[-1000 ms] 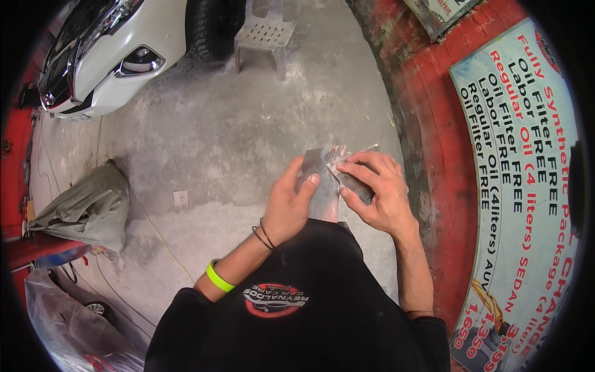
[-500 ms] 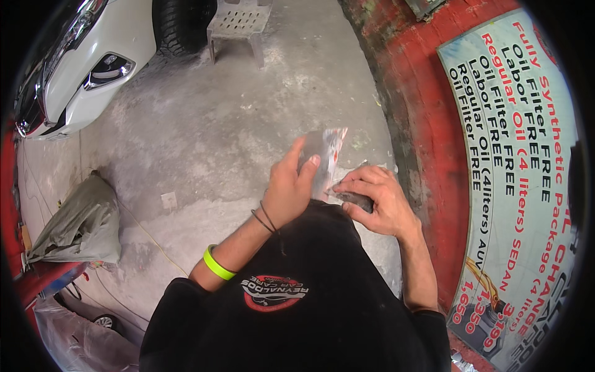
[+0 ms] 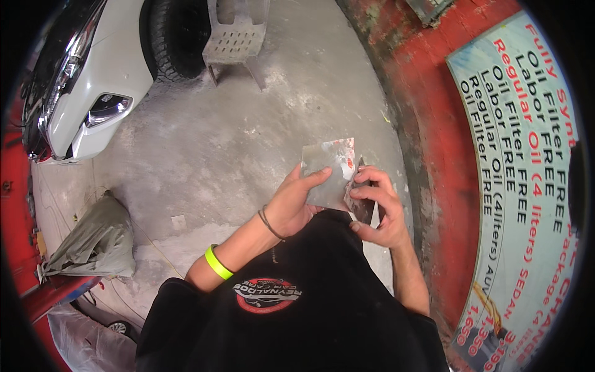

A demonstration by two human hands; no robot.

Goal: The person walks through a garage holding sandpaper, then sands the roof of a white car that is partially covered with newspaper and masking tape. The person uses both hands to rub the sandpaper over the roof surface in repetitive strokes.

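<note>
Left hand: the left hand (image 3: 296, 204) grips a flat grey metal plate (image 3: 328, 170), thumb pressed across its face.
Right hand: the right hand (image 3: 378, 208) is curled round a dark flat scraper (image 3: 361, 204), touching the plate's right edge.
Plate position: chest height, above the concrete floor (image 3: 248, 124).
Nearby: white car (image 3: 93, 80).

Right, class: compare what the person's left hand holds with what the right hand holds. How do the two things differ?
The left hand holds a flat grey metal plate; the right hand holds a darker putty knife.
The plate is broad and squarish; the knife is narrower.
The plate lies face up, thumb on top; the knife stands on edge against the plate's right side.
Both carry reddish smears.
</note>
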